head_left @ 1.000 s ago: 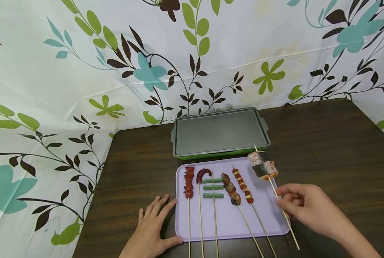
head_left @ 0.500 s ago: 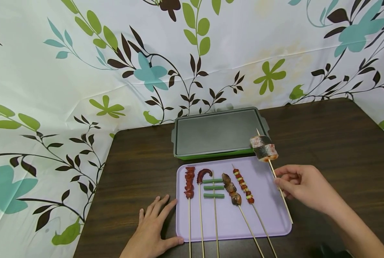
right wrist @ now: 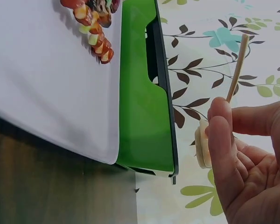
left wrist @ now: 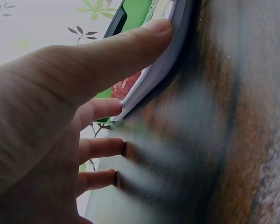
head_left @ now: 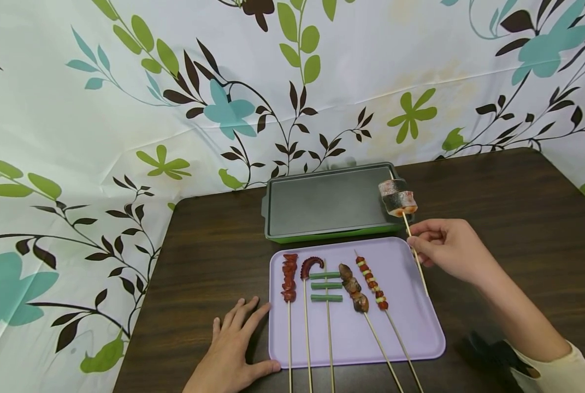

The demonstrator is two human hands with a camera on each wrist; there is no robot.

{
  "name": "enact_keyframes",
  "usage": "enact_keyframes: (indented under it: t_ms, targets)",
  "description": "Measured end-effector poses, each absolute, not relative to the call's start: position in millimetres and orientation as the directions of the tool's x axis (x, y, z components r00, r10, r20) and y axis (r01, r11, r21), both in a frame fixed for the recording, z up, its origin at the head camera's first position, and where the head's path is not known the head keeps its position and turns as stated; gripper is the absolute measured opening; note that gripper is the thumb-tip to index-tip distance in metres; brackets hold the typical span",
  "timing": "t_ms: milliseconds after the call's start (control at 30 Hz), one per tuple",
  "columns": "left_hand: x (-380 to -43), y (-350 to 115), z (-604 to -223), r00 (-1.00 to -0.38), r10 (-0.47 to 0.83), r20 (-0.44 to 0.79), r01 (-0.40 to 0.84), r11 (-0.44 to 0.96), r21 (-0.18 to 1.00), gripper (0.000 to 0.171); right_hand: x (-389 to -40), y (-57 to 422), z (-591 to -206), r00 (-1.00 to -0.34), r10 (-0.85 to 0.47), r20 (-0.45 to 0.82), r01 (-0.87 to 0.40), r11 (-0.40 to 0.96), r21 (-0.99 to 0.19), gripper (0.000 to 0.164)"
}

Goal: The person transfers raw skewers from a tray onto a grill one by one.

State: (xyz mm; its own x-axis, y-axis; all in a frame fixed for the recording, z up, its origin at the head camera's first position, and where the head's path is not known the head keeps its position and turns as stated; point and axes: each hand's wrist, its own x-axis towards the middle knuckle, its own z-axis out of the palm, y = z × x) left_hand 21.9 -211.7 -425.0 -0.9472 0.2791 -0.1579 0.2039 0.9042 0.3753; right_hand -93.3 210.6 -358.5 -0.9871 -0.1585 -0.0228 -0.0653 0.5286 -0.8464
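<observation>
My right hand (head_left: 449,248) pinches the stick of a fish skewer (head_left: 397,197) between thumb and fingers. Its chunks, with dark and silvery skin, are raised in front of the right end of a grey griddle (head_left: 331,202) with a green base. In the right wrist view the stick (right wrist: 238,70) juts out past the fingertips, and the fish is mostly hidden behind them. With fingers spread, my left hand (head_left: 235,352) rests on the table, its thumb touching the lower left corner of a lilac tray (head_left: 415,327).
On the tray lie a red meat skewer (head_left: 289,278), a tentacle skewer (head_left: 312,267), a green-stalk skewer (head_left: 326,286), a browned meat skewer (head_left: 353,289) and a red-and-yellow skewer (head_left: 372,284). Their sticks overhang the near edge. A patterned cloth (head_left: 272,82) hangs behind the table (head_left: 508,218).
My right hand has moved away from me with the fish skewer, from over the tray's right side up to the griddle's right end. The left hand has stayed still.
</observation>
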Motion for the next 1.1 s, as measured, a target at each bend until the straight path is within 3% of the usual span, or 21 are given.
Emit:
enact_keyframes:
  t_ms: [467, 1100]
  targets:
    - [21.8, -211.6, -425.5, -0.948, 0.279, -0.151, 0.202, 0.897, 0.393, 0.095, -123.9, 204.4, -358.2, -0.984, -0.171, -0.047, -0.064, 0.589, -0.806, 0.024]
    - [23.2, -211.5, -425.2, -0.947, 0.285, -0.146, 0.206, 0.892, 0.402, 0.095, -136.8, 203.6, -360.5, -0.98, -0.181, -0.08, -0.062, 0.668, -0.742, 0.029]
